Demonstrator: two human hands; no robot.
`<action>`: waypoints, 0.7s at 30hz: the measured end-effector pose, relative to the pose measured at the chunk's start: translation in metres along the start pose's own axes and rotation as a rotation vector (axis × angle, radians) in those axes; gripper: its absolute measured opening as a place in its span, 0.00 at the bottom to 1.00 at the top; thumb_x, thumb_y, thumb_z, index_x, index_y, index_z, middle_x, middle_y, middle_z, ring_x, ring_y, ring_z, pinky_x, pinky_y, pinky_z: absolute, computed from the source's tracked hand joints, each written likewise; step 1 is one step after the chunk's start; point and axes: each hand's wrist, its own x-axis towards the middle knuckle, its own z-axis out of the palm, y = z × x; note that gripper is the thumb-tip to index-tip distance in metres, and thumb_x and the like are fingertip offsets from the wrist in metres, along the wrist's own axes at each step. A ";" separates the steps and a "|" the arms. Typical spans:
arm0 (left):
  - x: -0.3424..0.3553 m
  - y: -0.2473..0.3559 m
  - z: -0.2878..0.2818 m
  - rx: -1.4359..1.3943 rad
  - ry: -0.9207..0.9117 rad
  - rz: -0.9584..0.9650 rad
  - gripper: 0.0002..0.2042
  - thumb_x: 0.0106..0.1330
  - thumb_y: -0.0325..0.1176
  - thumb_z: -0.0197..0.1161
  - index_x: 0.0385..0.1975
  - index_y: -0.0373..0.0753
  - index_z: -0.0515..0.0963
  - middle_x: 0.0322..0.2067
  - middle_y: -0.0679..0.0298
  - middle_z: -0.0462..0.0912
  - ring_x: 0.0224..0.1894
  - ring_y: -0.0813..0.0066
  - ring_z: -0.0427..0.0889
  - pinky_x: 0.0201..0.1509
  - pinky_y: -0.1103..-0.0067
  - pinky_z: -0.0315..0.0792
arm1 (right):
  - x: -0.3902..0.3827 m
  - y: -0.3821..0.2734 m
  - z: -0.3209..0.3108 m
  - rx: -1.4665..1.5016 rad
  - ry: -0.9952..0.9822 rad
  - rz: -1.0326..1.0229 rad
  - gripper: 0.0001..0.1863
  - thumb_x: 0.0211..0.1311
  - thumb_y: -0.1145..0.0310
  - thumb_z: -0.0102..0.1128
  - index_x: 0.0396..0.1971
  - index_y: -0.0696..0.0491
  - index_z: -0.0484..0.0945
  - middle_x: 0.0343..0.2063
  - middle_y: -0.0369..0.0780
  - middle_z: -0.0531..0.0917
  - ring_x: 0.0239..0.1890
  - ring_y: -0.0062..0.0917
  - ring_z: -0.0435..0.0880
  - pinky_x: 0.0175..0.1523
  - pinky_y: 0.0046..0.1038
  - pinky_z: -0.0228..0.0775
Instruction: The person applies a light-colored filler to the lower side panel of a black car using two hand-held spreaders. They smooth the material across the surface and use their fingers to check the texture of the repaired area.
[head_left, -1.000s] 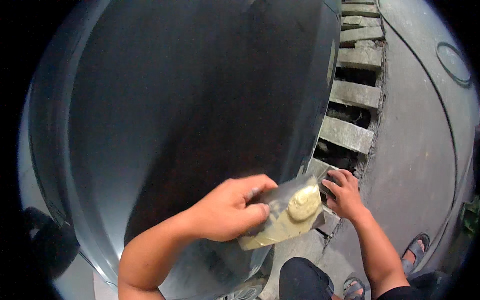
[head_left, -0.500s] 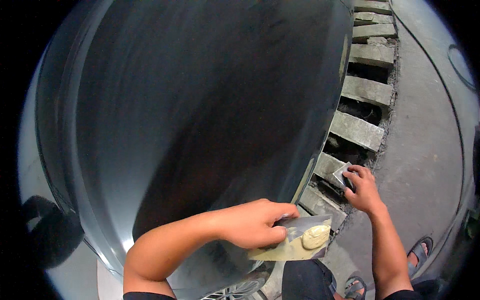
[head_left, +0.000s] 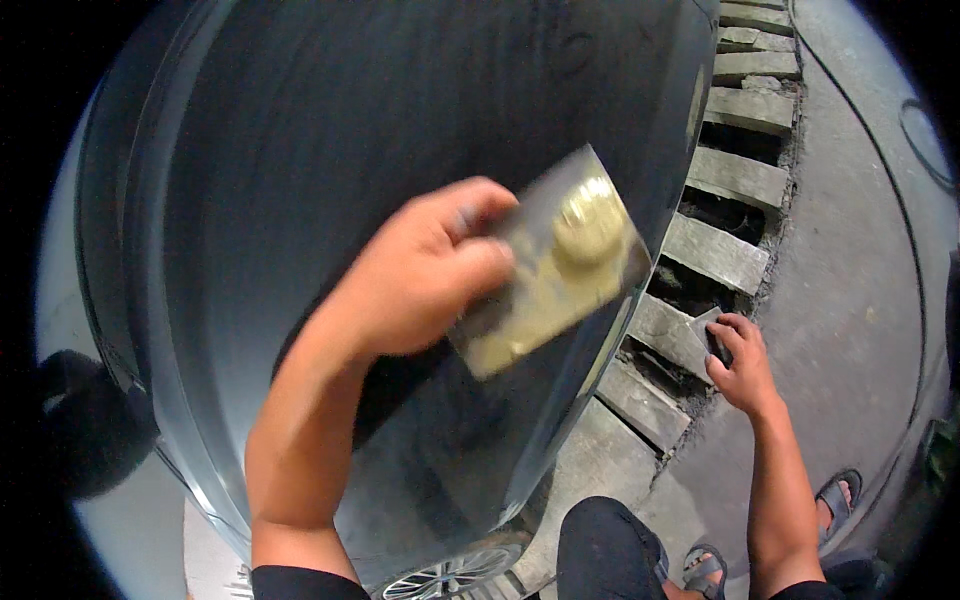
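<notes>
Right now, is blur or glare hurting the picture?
Head view: the left hand and paste-smeared plate are blurred, the right hand looks crisper; head view: pale sheen on the car body panel; head view: black fisheye vignetting fills the corners.

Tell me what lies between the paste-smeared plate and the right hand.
In the head view: the dark car panel's edge, concrete slats with a dark gap between, then the held flat tool.

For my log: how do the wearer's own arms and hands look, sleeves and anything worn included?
Left hand and right hand are bare, without gloves. Both forearms are uncovered, with no watch or band visible. A black left sleeve and black right sleeve show at the lower edge. One left finger has a greyish patch; smear or ring, I can't tell.
</notes>
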 end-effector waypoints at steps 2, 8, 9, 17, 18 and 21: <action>-0.006 0.008 -0.015 0.004 0.176 0.115 0.14 0.58 0.31 0.56 0.42 0.33 0.73 0.32 0.67 0.75 0.35 0.81 0.73 0.41 0.82 0.69 | -0.004 -0.007 -0.003 0.033 0.006 0.014 0.23 0.44 0.69 0.59 0.45 0.55 0.76 0.50 0.45 0.73 0.55 0.42 0.69 0.59 0.38 0.62; -0.059 0.015 -0.051 -0.213 0.529 0.404 0.26 0.60 0.46 0.57 0.50 0.31 0.66 0.21 0.68 0.69 0.18 0.81 0.65 0.21 0.84 0.59 | -0.002 -0.037 -0.024 0.166 0.065 -0.002 0.24 0.44 0.69 0.58 0.46 0.55 0.75 0.52 0.45 0.72 0.56 0.40 0.69 0.60 0.36 0.61; -0.075 -0.002 -0.047 -0.213 0.524 0.426 0.26 0.61 0.48 0.56 0.49 0.31 0.65 0.17 0.70 0.66 0.15 0.82 0.61 0.19 0.83 0.56 | 0.001 -0.049 -0.026 0.178 0.073 -0.017 0.24 0.44 0.69 0.58 0.47 0.55 0.75 0.52 0.45 0.72 0.56 0.40 0.69 0.60 0.36 0.61; -0.165 -0.045 -0.031 -0.374 0.301 0.461 0.22 0.62 0.46 0.58 0.44 0.33 0.67 0.15 0.63 0.73 0.13 0.78 0.72 0.19 0.83 0.63 | 0.025 -0.166 -0.027 0.188 0.118 -0.440 0.29 0.43 0.72 0.58 0.52 0.54 0.72 0.54 0.47 0.68 0.57 0.40 0.67 0.61 0.36 0.60; -0.165 -0.042 -0.032 -0.417 0.299 0.458 0.21 0.64 0.46 0.57 0.45 0.33 0.66 0.16 0.63 0.74 0.13 0.77 0.73 0.19 0.83 0.63 | 0.030 -0.181 -0.024 0.205 0.132 -0.477 0.29 0.42 0.71 0.58 0.52 0.53 0.72 0.54 0.47 0.68 0.55 0.40 0.68 0.59 0.37 0.61; -0.165 -0.043 -0.040 -0.508 0.210 0.471 0.20 0.67 0.44 0.53 0.48 0.32 0.64 0.19 0.61 0.75 0.16 0.74 0.75 0.20 0.83 0.65 | 0.047 -0.223 -0.018 0.130 0.228 -0.573 0.28 0.43 0.71 0.59 0.51 0.50 0.72 0.52 0.45 0.69 0.51 0.42 0.68 0.55 0.39 0.63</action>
